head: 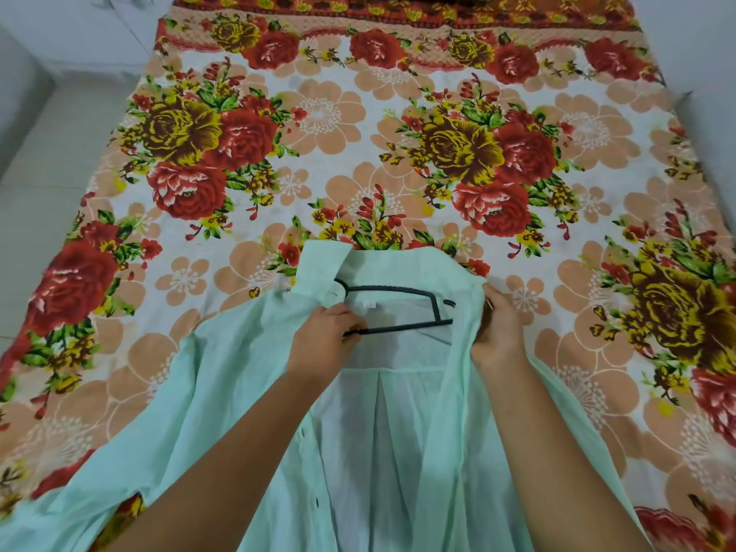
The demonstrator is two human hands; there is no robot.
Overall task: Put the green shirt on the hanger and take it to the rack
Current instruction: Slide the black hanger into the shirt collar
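Note:
A pale mint-green shirt [223, 376] lies unbuttoned on the bed, collar away from me. A thin dark hanger [402, 290] lies inside the open shirt near the collar, its right end tucked under the right shoulder cloth. My left hand [324, 338] pinches the hanger's lower bar at its left end. My right hand [498, 330] grips the right front edge of the shirt by the shoulder. The hanger's hook is hidden under the left collar flap.
The bed wears a floral sheet [358, 153] with red and yellow roses. A pale tiled floor [59, 153] runs along the bed's left side, and a white wall stands beyond. No rack is in view.

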